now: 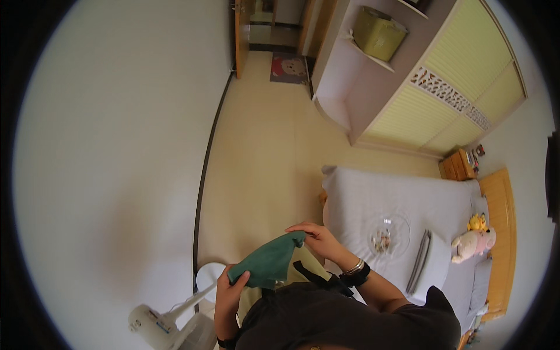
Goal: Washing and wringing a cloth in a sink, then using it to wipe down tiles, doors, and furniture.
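A green cloth (267, 261) is stretched between my two hands, just in front of my dark shirt. My left hand (232, 282) grips its lower left end, with the thumb on top. At the upper right corner, my right hand (316, 238) pinches the cloth, the fingers bent over its edge. The fabric slants up from left to right and droops a little in the middle. Pale yellow-green fabric (306, 262) and a black strap show below and beside it, close to my body.
To the right, a bed (358, 192) bears a clear round bowl (388, 236) with small items, a folded grey-white item (428, 262) and plush toys (474, 245). A white standing fan (153, 326) is at lower left by the wall. A wardrobe (407, 131) and an open door (243, 39) stand farther off.
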Tool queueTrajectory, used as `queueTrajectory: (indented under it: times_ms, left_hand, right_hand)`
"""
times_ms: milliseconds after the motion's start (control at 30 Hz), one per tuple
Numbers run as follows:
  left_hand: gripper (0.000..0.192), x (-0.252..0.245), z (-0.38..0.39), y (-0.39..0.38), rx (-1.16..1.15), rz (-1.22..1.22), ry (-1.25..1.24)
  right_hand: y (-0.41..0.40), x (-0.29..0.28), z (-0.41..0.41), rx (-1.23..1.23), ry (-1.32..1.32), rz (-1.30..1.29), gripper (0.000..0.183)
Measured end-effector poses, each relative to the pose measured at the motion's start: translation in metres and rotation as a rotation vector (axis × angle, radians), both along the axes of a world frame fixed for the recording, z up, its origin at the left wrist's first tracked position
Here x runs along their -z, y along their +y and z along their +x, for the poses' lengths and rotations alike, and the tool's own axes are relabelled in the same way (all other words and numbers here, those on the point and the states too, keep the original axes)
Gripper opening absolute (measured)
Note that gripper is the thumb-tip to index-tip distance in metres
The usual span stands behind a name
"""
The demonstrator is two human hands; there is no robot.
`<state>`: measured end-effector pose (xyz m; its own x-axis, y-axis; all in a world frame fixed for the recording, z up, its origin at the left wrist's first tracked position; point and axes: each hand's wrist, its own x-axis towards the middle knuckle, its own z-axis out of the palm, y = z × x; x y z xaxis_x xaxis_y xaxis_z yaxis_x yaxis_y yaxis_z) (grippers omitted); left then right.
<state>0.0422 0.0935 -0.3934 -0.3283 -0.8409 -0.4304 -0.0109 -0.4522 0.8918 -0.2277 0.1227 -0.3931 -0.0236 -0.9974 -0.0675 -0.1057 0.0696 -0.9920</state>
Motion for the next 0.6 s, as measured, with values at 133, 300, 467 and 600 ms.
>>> queueTrajectory:
  times_ms: [133, 300, 467, 600]
  left_hand:
    - [0.012, 0.009, -0.049, -0.049, -0.179, -0.017, 0.106]
    - [0.009, -0.002, -0.160, -0.122, -0.183, -0.311, -0.184]
    - [0.010, -0.034, -0.250, -0.193, -0.107, -0.288, 0.088]
    - [0.010, -0.041, -0.321, -0.254, -0.134, -0.199, 0.273]
  right_hand:
    - [-0.066, 0.024, -0.045, 0.038, -0.123, 0.099, 0.026]
    - [-0.124, 0.027, -0.154, -0.079, -0.250, 0.023, 0.022]
    - [-0.169, -0.007, -0.229, -0.251, -0.186, -0.220, 0.023]
    - [-0.204, -0.011, -0.306, -0.141, -0.071, 0.121, 0.018]
